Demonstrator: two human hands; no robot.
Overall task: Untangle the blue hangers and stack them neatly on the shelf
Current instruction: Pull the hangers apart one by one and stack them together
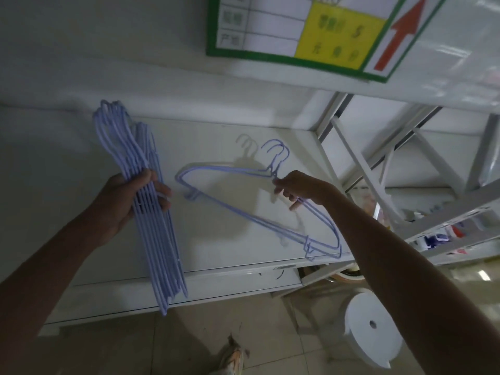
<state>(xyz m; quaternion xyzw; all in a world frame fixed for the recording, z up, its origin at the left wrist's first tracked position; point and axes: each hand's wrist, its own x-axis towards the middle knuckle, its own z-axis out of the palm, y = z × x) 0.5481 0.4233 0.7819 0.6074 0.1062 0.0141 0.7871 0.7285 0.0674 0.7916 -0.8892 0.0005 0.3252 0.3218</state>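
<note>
My left hand (132, 197) grips a tight bundle of several blue wire hangers (159, 255) around its middle, held on edge over the left part of the white shelf (221, 261). The bundle's lower end juts past the shelf's front edge. My right hand (296, 186) pinches two blue hangers (238, 209) near their necks, just below the hooks. These two overlap closely, flat above the shelf's middle, hooks pointing to the back wall. Their shadow falls on the shelf surface.
A price sign (311, 33) with a yellow panel and red arrow hangs above. White shelf brackets and struts (359, 163) stand to the right. A white round stool (372, 328) sits on the tiled floor at lower right, with a shoe (232, 355) below.
</note>
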